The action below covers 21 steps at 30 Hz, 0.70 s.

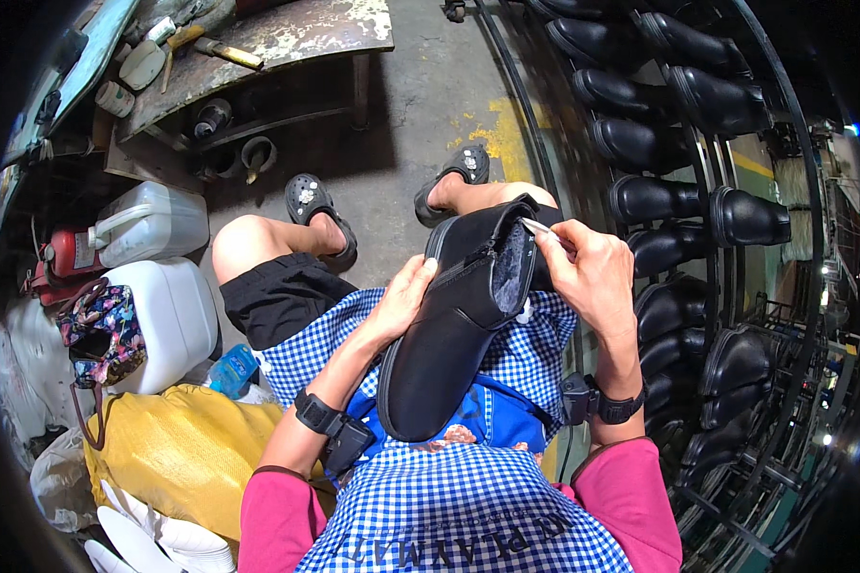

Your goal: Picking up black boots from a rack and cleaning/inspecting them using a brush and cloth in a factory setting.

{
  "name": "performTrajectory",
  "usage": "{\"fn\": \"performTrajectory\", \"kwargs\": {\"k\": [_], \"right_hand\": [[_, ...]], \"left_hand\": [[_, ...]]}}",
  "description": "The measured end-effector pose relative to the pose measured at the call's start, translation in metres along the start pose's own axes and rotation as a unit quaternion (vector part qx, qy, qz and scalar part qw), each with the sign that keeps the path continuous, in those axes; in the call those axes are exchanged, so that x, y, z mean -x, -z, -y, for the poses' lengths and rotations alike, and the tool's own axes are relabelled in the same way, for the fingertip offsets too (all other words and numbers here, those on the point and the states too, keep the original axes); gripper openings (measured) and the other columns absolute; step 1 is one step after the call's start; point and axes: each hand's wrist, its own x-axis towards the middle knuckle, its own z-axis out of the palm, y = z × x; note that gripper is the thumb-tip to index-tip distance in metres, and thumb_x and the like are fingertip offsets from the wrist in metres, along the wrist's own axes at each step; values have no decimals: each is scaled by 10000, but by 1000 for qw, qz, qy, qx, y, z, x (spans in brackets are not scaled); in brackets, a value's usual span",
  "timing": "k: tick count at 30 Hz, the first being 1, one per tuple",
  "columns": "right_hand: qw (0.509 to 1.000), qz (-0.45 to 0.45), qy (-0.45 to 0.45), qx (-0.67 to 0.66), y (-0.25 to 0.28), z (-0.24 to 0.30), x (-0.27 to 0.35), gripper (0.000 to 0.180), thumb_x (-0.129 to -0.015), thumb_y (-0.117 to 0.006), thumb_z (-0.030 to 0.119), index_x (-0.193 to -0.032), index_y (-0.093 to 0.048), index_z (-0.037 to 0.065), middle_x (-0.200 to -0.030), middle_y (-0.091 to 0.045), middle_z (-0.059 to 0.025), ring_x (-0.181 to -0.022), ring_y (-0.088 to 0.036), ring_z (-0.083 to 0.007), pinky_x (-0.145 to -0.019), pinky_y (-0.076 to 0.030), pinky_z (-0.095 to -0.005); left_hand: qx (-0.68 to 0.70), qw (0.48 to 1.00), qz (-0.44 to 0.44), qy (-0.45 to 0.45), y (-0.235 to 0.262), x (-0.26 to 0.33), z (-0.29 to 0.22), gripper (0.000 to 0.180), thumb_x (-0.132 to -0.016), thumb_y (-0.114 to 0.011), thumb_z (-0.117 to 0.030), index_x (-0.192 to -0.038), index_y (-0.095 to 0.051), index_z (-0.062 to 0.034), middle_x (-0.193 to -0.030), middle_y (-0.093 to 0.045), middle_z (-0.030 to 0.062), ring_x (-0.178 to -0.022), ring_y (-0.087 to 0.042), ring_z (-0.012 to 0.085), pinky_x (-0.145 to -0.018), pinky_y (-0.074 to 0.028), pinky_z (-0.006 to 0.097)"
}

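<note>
A black ankle boot (437, 358) with grey fleecy lining and a side zipper lies across my lap, toe toward me. My left hand (403, 301) grips the boot along its left side, fingers partly hidden behind it. In my right hand (592, 272) a slim whitish stick-like tool (539, 227) is pinched, its tip at the upper edge of the boot's opening, beside the zipper's top. I cannot make out exactly what kind of tool it is. Beneath the boot spreads a blue-and-white checked apron (430, 511).
Racks of black shoes (640, 143) stand close on my right. A worn table (306, 38) with a brush (227, 53) is ahead on the left. Plastic jugs (167, 224), a flowered bag (105, 334), a yellow sack (177, 449) and white insole-shaped pieces (139, 540) crowd my left side.
</note>
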Motion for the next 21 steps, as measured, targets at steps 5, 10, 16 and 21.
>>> {"fn": "performTrajectory", "kwargs": {"k": [5, 10, 16, 21], "right_hand": [[999, -29, -32, -5, -14, 1, 2, 238, -769, -630, 240, -757, -643, 3, -643, -613, -178, -579, -631, -282, -560, -487, -345], [847, 101, -152, -499, -44, -28, -7, 268, -840, -603, 248, -744, -623, -1, -520, -484, 13, -416, -409, -59, -413, -329, -207], [581, 171, -183, -774, -66, -22, -1, 268, -920, -482, 258, -891, -553, 2, -504, -358, 50, -393, -253, -25, -381, -231, -181], [679, 70, -195, -705, -51, -8, 6, 224, -920, -487, 247, -891, -530, 28, -589, -413, 26, -452, -313, -29, -417, -264, -172]], "left_hand": [[-12, 1000, 16, 21, 4, -1, 5, 425, -966, -354, -323, -1202, -431, 22, -1126, -541, 106, -995, -528, 136, -867, -433, 248], [87, 994, 53, 49, -1, 4, -9, 404, -959, -381, -298, -1207, -445, 14, -1105, -554, 108, -974, -544, 138, -854, -447, 255], [81, 996, 25, 12, -1, 7, -10, 341, -973, -348, -289, -1097, -500, -10, -1003, -560, 58, -865, -535, 99, -755, -456, 241], [70, 998, 1, -1, 11, 1, -4, 382, -944, -417, -292, -1164, -503, 8, -1084, -564, 79, -954, -532, 129, -845, -429, 256]]}}
